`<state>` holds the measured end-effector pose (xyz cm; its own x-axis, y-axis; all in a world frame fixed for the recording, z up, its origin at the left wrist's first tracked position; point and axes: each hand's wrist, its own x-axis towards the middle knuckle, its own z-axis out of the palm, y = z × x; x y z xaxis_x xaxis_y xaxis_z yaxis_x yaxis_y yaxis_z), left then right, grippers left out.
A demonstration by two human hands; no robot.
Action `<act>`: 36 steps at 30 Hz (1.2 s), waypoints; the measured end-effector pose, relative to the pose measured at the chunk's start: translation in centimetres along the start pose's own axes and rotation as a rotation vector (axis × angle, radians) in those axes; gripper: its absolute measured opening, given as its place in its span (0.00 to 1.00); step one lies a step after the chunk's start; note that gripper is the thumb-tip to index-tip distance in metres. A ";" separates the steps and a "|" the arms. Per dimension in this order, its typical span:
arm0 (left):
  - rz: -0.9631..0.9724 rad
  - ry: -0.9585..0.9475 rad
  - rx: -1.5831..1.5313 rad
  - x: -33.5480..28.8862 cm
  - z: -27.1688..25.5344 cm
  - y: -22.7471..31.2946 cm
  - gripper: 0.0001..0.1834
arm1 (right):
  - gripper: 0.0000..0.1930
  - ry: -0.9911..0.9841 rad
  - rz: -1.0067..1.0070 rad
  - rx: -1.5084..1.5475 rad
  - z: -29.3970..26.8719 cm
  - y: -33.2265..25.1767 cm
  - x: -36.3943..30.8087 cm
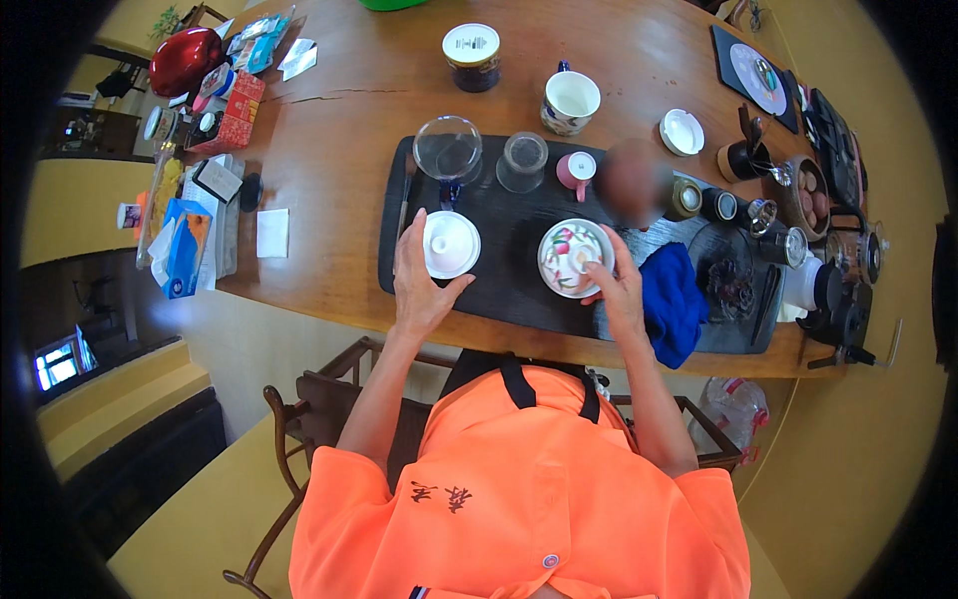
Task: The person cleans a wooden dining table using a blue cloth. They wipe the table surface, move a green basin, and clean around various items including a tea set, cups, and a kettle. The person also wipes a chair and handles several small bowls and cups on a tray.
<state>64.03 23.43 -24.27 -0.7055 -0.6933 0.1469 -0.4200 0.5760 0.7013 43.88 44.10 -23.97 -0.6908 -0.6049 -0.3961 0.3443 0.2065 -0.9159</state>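
A big wooden table (349,130) is seen, with a dark tray (509,230) on it. A flowered bowl (574,257) on the tray is gripped by the right hand (619,290). A white lid (451,244) is touched by the left hand's (419,285) spread fingers. The bowl could be tipped if pushed sideways.

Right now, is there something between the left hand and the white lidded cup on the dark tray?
Nothing visible does. The left hand already lies against the left side of the white lidded cup, its fingers along the rim, on the dark tray.
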 end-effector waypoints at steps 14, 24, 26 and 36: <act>0.067 0.116 0.055 -0.3 1.3 -0.2 0.59 | 0.33 0.224 -0.162 -0.447 -2.8 -0.5 -0.2; 0.090 0.133 0.068 -0.8 1.3 -0.2 0.57 | 0.27 0.209 -0.697 -1.054 -1.1 -4.5 -1.5; 0.075 0.120 0.070 -0.7 1.3 -0.2 0.58 | 0.26 0.145 -0.697 -1.133 -0.9 -4.6 -1.0; 0.095 0.130 0.116 -0.1 1.6 -0.4 0.59 | 0.20 0.097 -0.717 -1.101 -1.2 -4.4 -0.4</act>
<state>63.30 23.99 -25.67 -0.6686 -0.6793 0.3024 -0.4236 0.6822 0.5960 41.86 44.40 -19.89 -0.5606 -0.7938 0.2356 -0.7777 0.4071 -0.4790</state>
